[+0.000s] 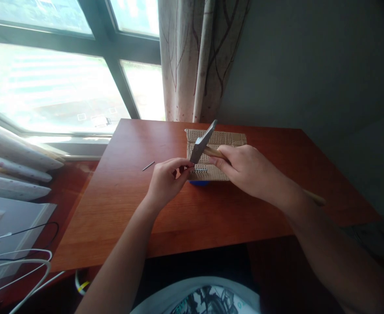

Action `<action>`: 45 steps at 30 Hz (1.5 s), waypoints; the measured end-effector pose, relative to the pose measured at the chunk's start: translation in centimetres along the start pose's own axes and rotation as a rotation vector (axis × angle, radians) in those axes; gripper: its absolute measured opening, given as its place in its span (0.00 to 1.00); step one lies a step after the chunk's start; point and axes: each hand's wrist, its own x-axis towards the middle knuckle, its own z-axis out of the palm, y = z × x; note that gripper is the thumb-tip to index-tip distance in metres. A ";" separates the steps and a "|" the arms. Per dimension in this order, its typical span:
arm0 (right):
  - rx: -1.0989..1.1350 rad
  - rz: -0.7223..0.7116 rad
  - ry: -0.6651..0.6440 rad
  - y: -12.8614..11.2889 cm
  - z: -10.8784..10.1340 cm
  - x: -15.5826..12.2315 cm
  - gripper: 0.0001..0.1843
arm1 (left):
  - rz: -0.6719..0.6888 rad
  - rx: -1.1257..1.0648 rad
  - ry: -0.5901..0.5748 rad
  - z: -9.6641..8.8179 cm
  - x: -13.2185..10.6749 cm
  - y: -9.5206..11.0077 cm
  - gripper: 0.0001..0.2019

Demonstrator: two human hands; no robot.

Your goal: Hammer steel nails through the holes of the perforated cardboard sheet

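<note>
My right hand (pixel 236 163) is wrapped round the wooden handle of a hammer (pixel 203 143), close behind its metal head. The head's lower end is right at the fingertips of my left hand (pixel 170 174). Those fingers are pinched together at the left edge of a piece of cardboard (pixel 218 174); what is between them is too small to make out. Rows of small holes cover the cardboard. A short row of small shiny pieces (pixel 200 171) shows on it, just right of my left fingertips. A loose nail (pixel 148 165) lies on the table, left of my left hand.
Something blue (pixel 199 183) shows under the cardboard's front edge. All this rests on a reddish-brown wooden table (pixel 113 218). The far end of the handle (pixel 314 197) sticks out beyond my right forearm. Behind are a window, a curtain (pixel 182 65) and a wall; cables (pixel 31 261) hang at lower left.
</note>
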 end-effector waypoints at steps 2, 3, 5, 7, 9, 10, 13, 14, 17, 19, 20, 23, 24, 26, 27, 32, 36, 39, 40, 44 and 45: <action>0.010 0.001 0.010 -0.1 -0.2 -0.1 0.16 | -0.006 -0.002 0.005 0.0 0.0 0.0 0.05; 0.017 0.003 0.018 -0.2 -0.3 -0.2 0.16 | -0.010 -0.001 0.006 0.0 0.0 0.0 0.05; 0.029 0.014 0.028 -0.3 -0.3 -0.3 0.16 | -0.015 0.002 0.010 0.1 0.0 0.0 0.04; 0.022 0.021 0.018 -0.3 -0.2 -0.3 0.16 | -0.016 0.007 0.003 0.0 0.0 0.0 0.05; 0.004 0.028 -0.008 -0.2 0.0 -0.2 0.17 | -0.016 0.011 -0.009 0.0 0.0 0.0 0.05; -0.006 0.031 -0.020 -0.2 0.1 -0.2 0.17 | -0.017 0.012 -0.014 0.0 0.0 0.0 0.05; -0.020 0.031 -0.035 0.0 0.1 -0.2 0.17 | -0.021 0.010 -0.019 0.0 0.0 -0.1 0.05; -0.019 0.027 -0.032 0.0 0.1 -0.2 0.17 | -0.022 0.010 -0.020 0.0 0.0 -0.1 0.05; -0.004 0.021 -0.001 0.0 0.1 -0.4 0.17 | -0.025 0.011 -0.015 0.0 0.0 -0.1 0.05; -0.003 0.027 0.011 0.0 0.1 -0.5 0.16 | -0.023 0.011 -0.010 0.0 0.0 0.0 0.05; -0.008 0.031 0.006 0.0 0.2 -0.5 0.16 | -0.020 0.014 -0.012 0.0 0.0 0.1 0.05; -0.026 0.032 -0.027 0.0 0.3 -0.4 0.16 | -0.009 0.024 -0.032 -0.2 0.1 0.3 0.05; -0.028 0.028 -0.031 0.0 0.4 -0.4 0.17 | -0.007 0.026 -0.037 -0.2 0.1 0.4 0.06; -0.026 0.023 -0.033 0.0 0.4 -0.4 0.17 | -0.006 0.026 -0.040 -0.2 0.1 0.4 0.06; -0.024 0.024 -0.034 -0.1 0.4 -0.4 0.17 | -0.006 0.025 -0.042 -0.2 0.1 0.4 0.06; -0.029 0.050 -0.050 -0.1 0.4 -0.4 0.18 | 0.000 0.028 -0.050 -0.2 0.1 0.2 0.06; -0.041 0.038 -0.057 0.0 0.5 -0.3 0.18 | -0.006 -0.005 -0.070 -0.2 0.2 0.1 0.06; -0.045 0.042 -0.063 0.0 0.5 -0.3 0.18 | -0.030 -0.055 -0.082 -0.3 0.2 0.2 0.05; -0.042 0.043 -0.069 0.0 0.5 -0.3 0.19 | -0.040 -0.072 -0.080 -0.3 0.3 0.3 0.05; -0.039 0.046 -0.082 -0.1 0.5 -0.3 0.18 | -0.055 -0.110 -0.076 -0.5 0.4 0.5 0.05; -0.040 0.047 -0.079 -0.1 0.5 -0.3 0.18 | -0.049 -0.111 -0.081 -0.5 0.4 0.5 0.05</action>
